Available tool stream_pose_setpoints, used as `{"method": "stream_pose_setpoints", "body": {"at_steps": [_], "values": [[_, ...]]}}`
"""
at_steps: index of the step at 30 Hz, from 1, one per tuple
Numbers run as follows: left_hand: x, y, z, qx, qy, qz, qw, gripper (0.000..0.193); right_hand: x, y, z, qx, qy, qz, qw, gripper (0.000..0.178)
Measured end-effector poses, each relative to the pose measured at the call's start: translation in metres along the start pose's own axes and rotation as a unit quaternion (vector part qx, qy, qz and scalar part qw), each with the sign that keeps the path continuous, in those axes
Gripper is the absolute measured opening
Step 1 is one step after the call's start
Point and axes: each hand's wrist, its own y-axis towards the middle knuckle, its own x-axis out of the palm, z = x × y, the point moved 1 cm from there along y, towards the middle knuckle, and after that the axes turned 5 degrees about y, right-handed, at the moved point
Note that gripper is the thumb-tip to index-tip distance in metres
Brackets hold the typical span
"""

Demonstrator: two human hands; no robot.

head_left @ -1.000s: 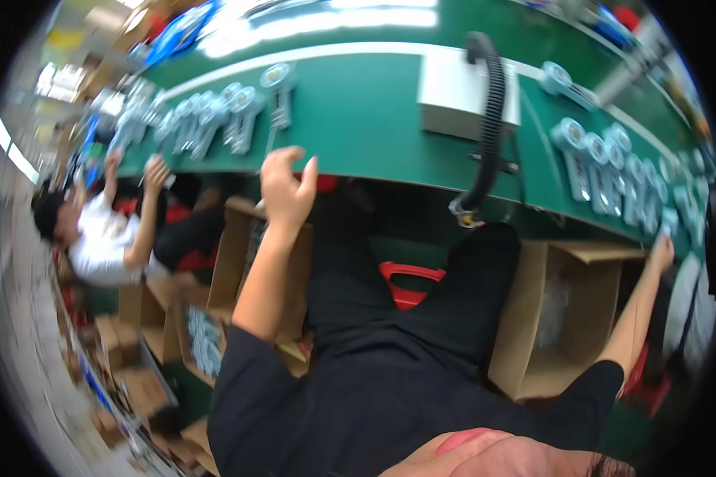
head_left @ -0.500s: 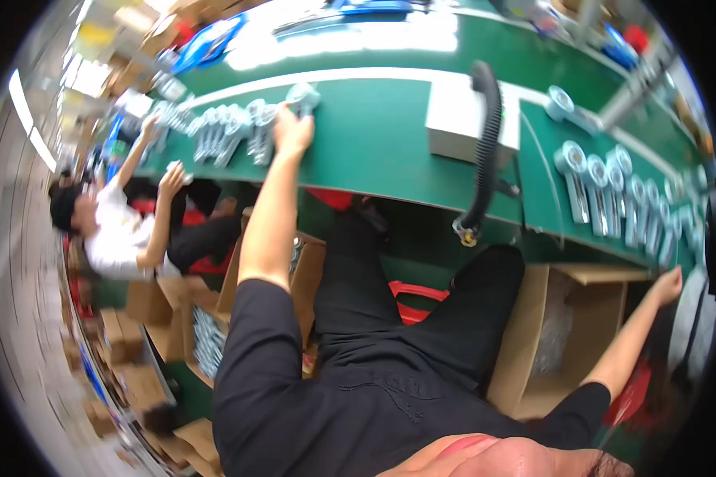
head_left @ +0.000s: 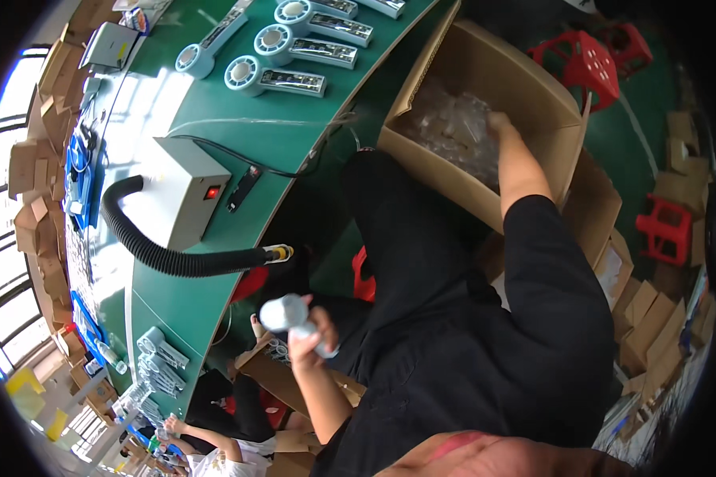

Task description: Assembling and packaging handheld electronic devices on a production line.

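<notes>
My left hand [head_left: 314,334] is closed round the handle of a pale blue handheld fan [head_left: 285,313], held up over my lap off the bench's edge. The fan is a little blurred. My right arm reaches down into an open cardboard box [head_left: 453,176], where my right hand [head_left: 499,122] is at some clear plastic bags [head_left: 463,131]. The fingers of that hand are hidden, so its grip does not show. On the green bench [head_left: 215,107], several more fans [head_left: 274,44] lie with their handles' inner parts exposed.
A white machine box [head_left: 179,191] with a lit red switch stands on the bench, and a black corrugated hose [head_left: 191,262] arches toward me. Red stools [head_left: 581,70] stand beyond the carton. At lower left, a co-worker [head_left: 231,453] sits by another row of fans [head_left: 159,366].
The view has swung to the right. My left hand has lifted a fan off the bench and brought it in front of me. My right hand has gone from the bench's edge into the carton.
</notes>
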Motion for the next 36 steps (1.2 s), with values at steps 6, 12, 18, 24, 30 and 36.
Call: {"method": "stream_pose_setpoints", "body": {"at_steps": [6,12,18,24,30,36], "values": [[-0.013,0.049,-0.057,0.018,-0.031,0.049,0.998,0.073,0.071,-0.039,0.060,0.072,-0.279,-0.543,0.789,0.051],[-0.023,0.084,-0.043,-0.009,-0.164,0.015,0.986,0.072,0.110,-0.042,0.067,-0.023,-0.354,-0.526,0.773,0.050],[-0.058,0.102,-0.032,0.008,-0.124,0.029,0.992,0.072,0.159,-0.068,0.032,0.113,-0.312,-0.379,0.864,0.077],[-0.064,0.127,-0.040,0.036,0.246,0.204,0.947,0.060,0.212,0.006,0.070,0.118,-0.121,-0.042,0.985,0.083],[-0.057,0.142,-0.035,0.001,0.239,0.268,0.933,0.049,0.210,0.070,0.048,0.331,-0.198,-0.398,0.832,0.054],[-0.050,0.135,-0.046,-0.018,0.118,0.304,0.945,0.052,0.157,0.002,0.050,-0.037,-0.197,-0.209,0.957,0.041]]}}
